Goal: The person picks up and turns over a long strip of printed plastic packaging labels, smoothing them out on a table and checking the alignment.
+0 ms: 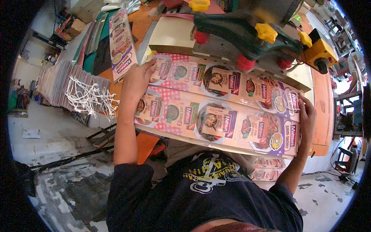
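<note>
A long stack of printed cardboard sheets [216, 116], with food pictures and purple ends, lies across the orange workbench [322, 104] under a green and grey machine [247, 36]. My left hand [136, 79] rests flat on the stack's left end, fingers spread over the top sheet. My right hand [307, 118] clasps the right end of the stack from the side, fingers curled around its edge. Both forearms come up from the bottom of the picture.
A single printed sheet [121, 42] lies slanted at the upper left. Folded paper bags with white cord handles [77, 91] are stacked to the left. The machine has yellow knobs [266, 33] and red wheels. More printed sheets [270, 170] sit below the bench edge.
</note>
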`<state>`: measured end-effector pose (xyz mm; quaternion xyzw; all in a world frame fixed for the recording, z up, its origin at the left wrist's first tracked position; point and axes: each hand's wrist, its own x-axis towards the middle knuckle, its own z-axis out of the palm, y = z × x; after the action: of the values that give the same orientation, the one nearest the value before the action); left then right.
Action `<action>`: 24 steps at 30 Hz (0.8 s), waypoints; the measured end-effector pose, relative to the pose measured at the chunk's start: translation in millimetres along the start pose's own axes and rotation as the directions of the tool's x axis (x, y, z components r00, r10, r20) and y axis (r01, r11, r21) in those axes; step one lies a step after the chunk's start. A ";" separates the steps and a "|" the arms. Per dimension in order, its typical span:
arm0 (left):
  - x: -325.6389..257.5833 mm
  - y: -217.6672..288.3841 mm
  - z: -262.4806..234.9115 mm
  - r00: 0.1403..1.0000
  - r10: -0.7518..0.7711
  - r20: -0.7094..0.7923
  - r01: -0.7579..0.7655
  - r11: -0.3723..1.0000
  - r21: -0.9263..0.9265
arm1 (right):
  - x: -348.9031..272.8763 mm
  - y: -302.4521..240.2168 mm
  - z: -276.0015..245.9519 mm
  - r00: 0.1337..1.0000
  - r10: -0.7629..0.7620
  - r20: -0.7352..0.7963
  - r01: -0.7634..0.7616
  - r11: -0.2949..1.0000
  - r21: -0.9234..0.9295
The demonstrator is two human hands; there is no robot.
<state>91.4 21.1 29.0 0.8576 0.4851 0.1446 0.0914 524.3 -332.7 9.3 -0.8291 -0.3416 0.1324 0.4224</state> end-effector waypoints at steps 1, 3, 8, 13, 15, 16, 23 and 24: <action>-5.8 3.0 -4.1 0.999 -0.036 0.004 0.036 0.999 0.026 | -0.1 -2.9 0.7 1.000 0.016 0.005 -0.016 1.000 -0.018; -15.8 12.3 -13.3 0.999 -0.015 -0.035 0.017 0.997 0.076 | -1.1 -4.7 -0.5 1.000 0.021 0.017 -0.021 1.000 -0.008; -31.4 27.8 -3.2 0.946 0.303 -0.116 -0.298 0.953 0.057 | -17.4 11.5 -13.3 0.999 -0.047 -0.009 0.047 0.999 -0.016; -68.6 33.2 2.2 0.965 0.246 -0.092 -0.246 0.969 0.009 | -38.6 -37.2 -9.9 0.997 -0.068 -0.041 0.050 0.936 -0.347; -72.6 36.7 10.3 0.967 0.233 -0.101 -0.234 0.972 -0.001 | -51.9 -37.9 -7.8 0.974 -0.214 -0.078 0.152 0.866 -0.476; -74.4 38.1 14.7 0.972 0.212 -0.105 -0.216 0.976 -0.025 | -57.5 -40.0 -5.5 0.962 -0.252 -0.106 0.161 0.837 -0.523; -69.8 45.0 15.5 0.981 0.176 -0.082 -0.180 0.982 -0.052 | -74.6 -46.3 8.9 0.943 -0.294 -0.155 0.166 0.822 -0.545; -69.5 44.4 15.1 0.981 0.178 -0.080 -0.183 0.981 -0.062 | -74.6 -47.9 10.1 0.942 -0.292 -0.163 0.161 0.823 -0.544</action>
<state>98.4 -61.6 16.9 0.8883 0.4032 0.2006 0.0896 442.7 -357.5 35.8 -0.8753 -0.4080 -0.1180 0.2314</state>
